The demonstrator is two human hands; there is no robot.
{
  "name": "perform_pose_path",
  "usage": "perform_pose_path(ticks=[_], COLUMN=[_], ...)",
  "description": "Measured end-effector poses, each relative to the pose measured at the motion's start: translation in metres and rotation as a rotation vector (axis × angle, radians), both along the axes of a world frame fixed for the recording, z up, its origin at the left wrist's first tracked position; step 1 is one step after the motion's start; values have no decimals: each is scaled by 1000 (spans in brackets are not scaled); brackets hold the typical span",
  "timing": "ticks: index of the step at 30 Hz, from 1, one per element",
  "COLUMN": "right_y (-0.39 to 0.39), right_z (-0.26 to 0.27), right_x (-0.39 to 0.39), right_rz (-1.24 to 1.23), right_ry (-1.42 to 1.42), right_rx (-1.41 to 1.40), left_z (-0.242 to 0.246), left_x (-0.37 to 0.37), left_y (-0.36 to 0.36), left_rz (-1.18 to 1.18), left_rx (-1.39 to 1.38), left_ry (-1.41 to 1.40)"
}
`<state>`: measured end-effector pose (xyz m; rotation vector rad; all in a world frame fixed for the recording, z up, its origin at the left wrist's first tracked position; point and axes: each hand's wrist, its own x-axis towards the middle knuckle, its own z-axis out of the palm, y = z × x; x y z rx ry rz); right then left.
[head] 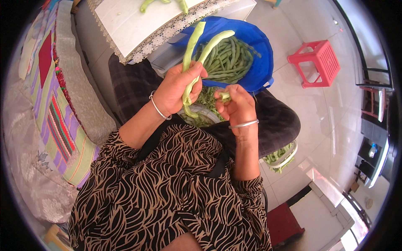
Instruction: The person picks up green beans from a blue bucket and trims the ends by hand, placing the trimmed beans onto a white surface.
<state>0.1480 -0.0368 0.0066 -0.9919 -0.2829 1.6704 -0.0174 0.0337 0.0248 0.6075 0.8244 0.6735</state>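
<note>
My left hand grips long flat green bean pods, whose upper ends fan apart above the fist. Below it, one pod's lower end looks split open. A small pale green bean piece is pinched in the fingers of my right hand, a short way to the right. Beyond both hands a blue bag stands open, with many green beans heaped inside. Under the hands, between my knees, lies a pile of green trimmings with a pale container rim partly showing.
A white table with a lace-edged cover and several bean pods stands at the front left. A pink plastic stool is on the tiled floor at right. A white basket of beans sits by my right leg. A sofa lines the left.
</note>
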Motion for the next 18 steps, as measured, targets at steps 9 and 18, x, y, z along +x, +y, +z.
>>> perform_pose_path(ticks=[9, 18], right_y=[-26, -5], right_z=[-29, 2], right_x=[15, -1], right_rz=[469, 201], right_ry=[-1133, -219], right_rx=[503, 163], left_z=[2, -11], left_x=[2, 15], left_y=[1, -20], left_rz=[-85, -442], left_rx=[2, -66], left_ry=[69, 23])
